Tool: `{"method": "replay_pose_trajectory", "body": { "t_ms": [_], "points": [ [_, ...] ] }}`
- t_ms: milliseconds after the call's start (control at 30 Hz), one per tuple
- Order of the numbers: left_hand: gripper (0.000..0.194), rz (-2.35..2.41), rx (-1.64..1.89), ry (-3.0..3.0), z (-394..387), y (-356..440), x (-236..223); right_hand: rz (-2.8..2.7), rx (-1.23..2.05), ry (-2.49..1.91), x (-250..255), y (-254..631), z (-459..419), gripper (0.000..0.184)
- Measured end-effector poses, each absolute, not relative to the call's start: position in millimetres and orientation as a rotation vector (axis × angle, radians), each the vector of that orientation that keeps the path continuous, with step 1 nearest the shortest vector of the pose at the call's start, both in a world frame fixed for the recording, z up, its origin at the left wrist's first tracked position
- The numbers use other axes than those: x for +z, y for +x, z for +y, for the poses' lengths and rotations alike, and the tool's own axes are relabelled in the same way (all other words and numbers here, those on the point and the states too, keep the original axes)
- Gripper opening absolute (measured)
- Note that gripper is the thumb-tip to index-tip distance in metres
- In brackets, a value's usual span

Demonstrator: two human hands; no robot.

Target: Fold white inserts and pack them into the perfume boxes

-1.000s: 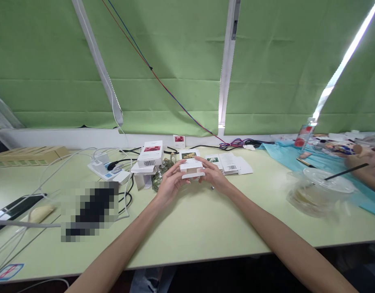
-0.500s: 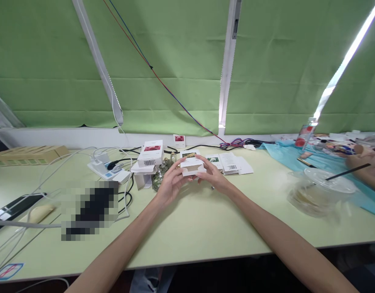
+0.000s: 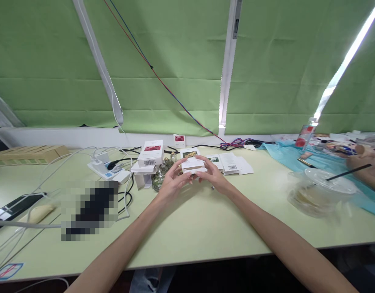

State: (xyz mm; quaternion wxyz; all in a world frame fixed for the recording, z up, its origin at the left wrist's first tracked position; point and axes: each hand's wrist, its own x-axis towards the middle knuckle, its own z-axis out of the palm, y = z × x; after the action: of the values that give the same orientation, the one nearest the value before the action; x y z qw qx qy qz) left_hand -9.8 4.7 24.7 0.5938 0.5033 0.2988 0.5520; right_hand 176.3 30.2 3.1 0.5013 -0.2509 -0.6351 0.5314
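Between my two hands is a small white cardboard box [image 3: 192,165], its near end partly open with a flap sticking out toward me. A picture of yellow flowers shows on its far part. My left hand [image 3: 174,180] grips the left side, thumb at the flap. On the right side my right hand [image 3: 213,176] holds it with the fingers on top and the thumb by the flap. Just left of my left hand are glass jars [image 3: 159,179]. To the right lie flattened white cartons [image 3: 232,162], one with a barcode.
A white box with a red picture [image 3: 151,152] rests on other cartons at left. Further left are a power strip [image 3: 103,171], tangled cables and a phone [image 3: 10,207]. At right stand a lidded cup with a straw [image 3: 323,191] and a bottle [image 3: 306,133]; another person's hand [image 3: 363,162] is beyond.
The near flap of the box has shifted and now stands more folded toward the opening. My thumbs have moved in closer to it. Both hands stay in about the same place.
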Motion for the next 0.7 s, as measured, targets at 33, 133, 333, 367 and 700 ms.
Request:
{"method": "replay_pose_trajectory", "body": {
  "t_ms": [33,133,333,367,700],
  "points": [
    [0.065,0.698,1.284,1.174,4.4,-9.5,24.8,-1.533,1.282,-0.606,2.8,176.1,30.4,0.061],
    [0.062,0.707,1.299,1.185,3.8,-9.0,24.7,-1.535,1.272,-0.621,2.0,175.6,30.9,0.059],
    [0.059,0.714,1.327,1.194,3.8,-8.4,23.9,-1.553,1.25,-0.655,1.4,175.3,30.8,0.061],
    [0.058,0.719,1.331,1.196,3.8,-8.3,23.9,-1.559,1.243,-0.659,1.4,175.4,30.7,0.06],
    [0.053,0.76,1.359,1.215,3.4,-8.0,25.0,-1.586,1.196,-0.698,0.1,174.7,31.9,0.059]
  ]
}}
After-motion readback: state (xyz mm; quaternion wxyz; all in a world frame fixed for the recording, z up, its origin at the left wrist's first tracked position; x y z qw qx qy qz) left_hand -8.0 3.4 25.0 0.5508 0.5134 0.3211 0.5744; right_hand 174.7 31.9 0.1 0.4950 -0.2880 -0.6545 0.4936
